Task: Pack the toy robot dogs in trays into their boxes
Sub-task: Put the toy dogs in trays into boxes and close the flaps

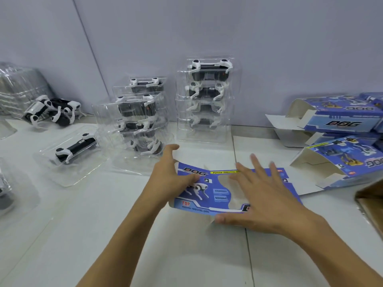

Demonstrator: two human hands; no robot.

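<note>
Clearly the packing is at an early stage. Across the white tabletop (83,224), two stacks of clear trays (205,100) holding toy robot dogs stand against the wall, none boxed. At the right, open blue boxes (339,121) lie empty on their sides. One box (217,191), flat and unfolded, lies at centre; the left hand (172,175) grips its left edge, thumb on top, while the right hand (265,195) lies over it with fingers spread, apparently holding nothing. A single trayed dog (72,152) waits at left, near loose dogs (53,112) not yet trayed.
</note>
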